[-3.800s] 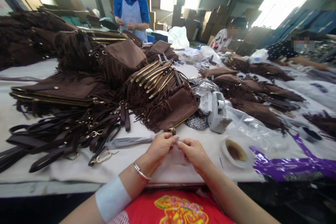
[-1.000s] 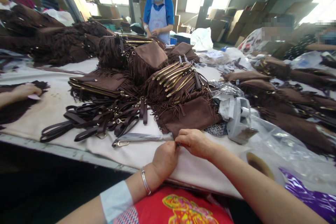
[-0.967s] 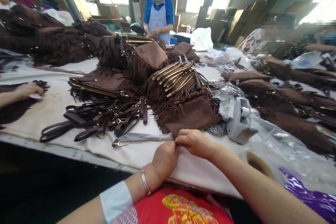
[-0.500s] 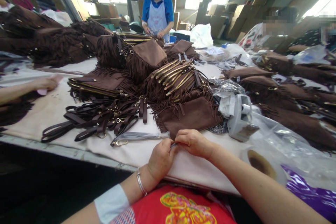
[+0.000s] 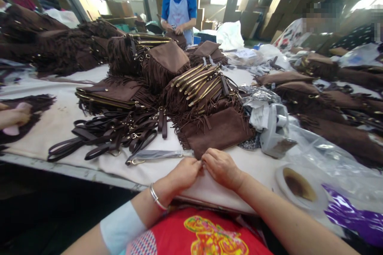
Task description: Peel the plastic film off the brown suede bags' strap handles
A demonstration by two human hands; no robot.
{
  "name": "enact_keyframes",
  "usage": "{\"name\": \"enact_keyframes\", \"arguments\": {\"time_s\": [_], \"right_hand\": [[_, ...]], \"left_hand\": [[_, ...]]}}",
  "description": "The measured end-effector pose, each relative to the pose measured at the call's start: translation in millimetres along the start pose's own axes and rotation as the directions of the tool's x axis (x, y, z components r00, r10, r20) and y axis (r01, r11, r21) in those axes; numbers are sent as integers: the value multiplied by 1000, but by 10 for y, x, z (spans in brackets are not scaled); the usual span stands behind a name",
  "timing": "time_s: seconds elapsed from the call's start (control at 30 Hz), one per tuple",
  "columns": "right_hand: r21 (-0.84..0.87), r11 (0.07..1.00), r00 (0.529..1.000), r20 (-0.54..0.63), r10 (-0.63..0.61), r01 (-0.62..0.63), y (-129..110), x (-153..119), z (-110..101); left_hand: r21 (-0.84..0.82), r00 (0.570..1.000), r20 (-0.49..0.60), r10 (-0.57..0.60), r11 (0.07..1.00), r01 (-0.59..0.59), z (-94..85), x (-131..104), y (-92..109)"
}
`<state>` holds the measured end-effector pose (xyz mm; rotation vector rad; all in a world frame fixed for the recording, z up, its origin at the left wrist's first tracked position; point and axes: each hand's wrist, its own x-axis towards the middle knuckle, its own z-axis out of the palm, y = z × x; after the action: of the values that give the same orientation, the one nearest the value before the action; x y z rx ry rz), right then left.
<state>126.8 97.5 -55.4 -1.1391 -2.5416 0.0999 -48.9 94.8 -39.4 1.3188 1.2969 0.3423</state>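
My left hand [image 5: 187, 172] and my right hand [image 5: 222, 167] meet above the table's front edge. Both are closed, fingertips pinched together; whatever is between them is too small and covered to make out. Just behind them lies a brown fringed bag [image 5: 217, 129], flat on the table. A strap in a clear plastic sleeve [image 5: 163, 154] stretches left from near my fingers, a gold clasp [image 5: 137, 162] at its far end. Further left is a tangled heap of dark brown wrist straps [image 5: 116, 133] with gold hooks.
Stacked fringed bags with gold zips [image 5: 196, 83] rise behind. At right stand a grey tape dispenser [image 5: 273, 131], a tape roll [image 5: 296, 187] and clear plastic bags [image 5: 332, 155]. A co-worker's hand [image 5: 16, 117] is at far left; a person in a blue shirt [image 5: 179, 8] stands across the table.
My fingers have drawn closer together, covering the thin grey bit that showed between them. The co-worker's hand at left has moved left and down onto dark fringe.
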Motion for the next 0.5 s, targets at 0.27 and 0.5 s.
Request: {"name": "enact_keyframes", "arguments": {"time_s": [0.27,0.5], "right_hand": [[93,995,990,-135,-28,40,-32,-43,44],[157,983,984,-136,118,-96,1,-393,-390]], "left_hand": [[-646,909,360,-212,646,406,-38,9,-20],[-566,974,130,-188,792,229,86,-6,-34]]}}
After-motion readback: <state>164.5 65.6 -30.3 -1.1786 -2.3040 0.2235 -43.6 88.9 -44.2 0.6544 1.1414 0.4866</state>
